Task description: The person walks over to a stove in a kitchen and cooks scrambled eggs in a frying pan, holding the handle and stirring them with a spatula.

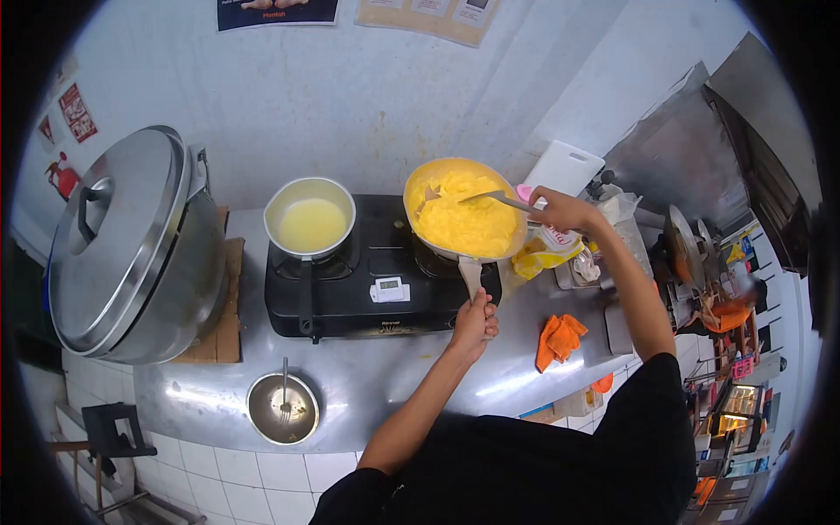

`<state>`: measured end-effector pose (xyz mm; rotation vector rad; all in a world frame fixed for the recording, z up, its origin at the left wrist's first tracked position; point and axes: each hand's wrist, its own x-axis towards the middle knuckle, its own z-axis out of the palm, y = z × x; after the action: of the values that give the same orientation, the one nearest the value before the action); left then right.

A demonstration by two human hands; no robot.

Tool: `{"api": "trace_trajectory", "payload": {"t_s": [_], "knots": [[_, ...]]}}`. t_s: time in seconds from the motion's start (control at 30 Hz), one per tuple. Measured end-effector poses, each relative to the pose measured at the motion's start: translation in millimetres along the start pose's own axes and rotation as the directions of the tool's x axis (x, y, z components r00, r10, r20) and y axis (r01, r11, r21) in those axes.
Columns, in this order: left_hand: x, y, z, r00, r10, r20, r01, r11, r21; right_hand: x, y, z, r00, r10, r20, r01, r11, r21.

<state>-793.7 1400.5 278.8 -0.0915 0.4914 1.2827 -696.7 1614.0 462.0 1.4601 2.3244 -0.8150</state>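
My left hand (474, 322) is wrapped around the light handle of a frying pan (420, 188), which sits on the right burner of a black gas stove (385, 262). Soft yellow scrambled eggs (459, 219) fill much of the pan. In my right hand (560, 212) is the handle of a spatula (494, 196), its blade down in the eggs. On the left burner stands a saucepan (271, 214) with pale yellow liquid in it and a dark handle toward me. A small white digital timer or thermometer (389, 290) lies on the stove between the burners.
A large lidded metal pot (175, 289) stands at the left on a wooden board. Near the front edge is a metal bowl (262, 420) with a fork. An orange cloth (560, 339), a yellow packet (547, 255) and a white cutting board (564, 168) are at the right.
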Motion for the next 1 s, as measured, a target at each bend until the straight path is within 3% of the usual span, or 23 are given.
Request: {"api": "trace_trajectory", "payload": {"t_s": [0.03,0.13,0.23,0.3,0.37,0.53,0.6,0.67,0.7,0.77,0.93,1.0], "knots": [[0,0,0,1.0,-0.005,-0.001,0.004,1.0,-0.002,-19,-6,-1,0.999,-0.028,-0.036,0.024,0.995,-0.094],[0,1,1,1.0,-0.013,-0.002,0.013,1.0,0.005,-39,8,2,0.98,-0.131,0.152,0.18,0.908,-0.378],[1,0,5,1.0,-0.005,-0.006,0.005,1.0,0.004,-36,8,50,0.954,-0.233,0.187,0.29,0.871,-0.397],[-3,-1,8,0.999,0.008,-0.031,-0.008,1.0,-0.012,-7,12,91,0.991,-0.075,0.107,0.118,0.865,-0.488],[-1,-2,6,0.999,0.019,-0.034,-0.019,1.0,-0.002,-3,-15,108,0.996,-0.085,-0.037,0.064,0.917,-0.393],[-2,-3,9,0.999,0.015,-0.035,-0.015,1.0,0.01,92,0,101,0.949,-0.154,-0.274,0.022,0.903,-0.43],[-2,-3,8,0.999,0.019,-0.033,-0.019,1.0,0.016,120,18,60,0.98,-0.126,-0.155,0.027,0.853,-0.52],[1,-6,2,1.0,0.012,-0.006,-0.012,1.0,0.022,98,19,9,0.962,-0.226,-0.15,0.113,0.838,-0.535],[3,-4,2,1.0,0.014,0.009,-0.014,1.0,0.022,73,6,-18,0.976,-0.189,-0.106,0.098,0.824,-0.558],[3,-3,3,1.0,0.016,0.006,-0.016,1.0,-0.001,40,-7,-50,0.993,0.065,-0.098,-0.098,0.922,-0.374],[4,-4,2,1.0,0.008,-0.006,-0.008,1.0,0.012,94,33,-57,0.972,0.209,-0.107,-0.235,0.857,-0.459],[1,-3,2,1.0,0.01,0.005,-0.01,1.0,0.026,123,38,-43,0.98,0.175,-0.099,-0.201,0.846,-0.494]]}}
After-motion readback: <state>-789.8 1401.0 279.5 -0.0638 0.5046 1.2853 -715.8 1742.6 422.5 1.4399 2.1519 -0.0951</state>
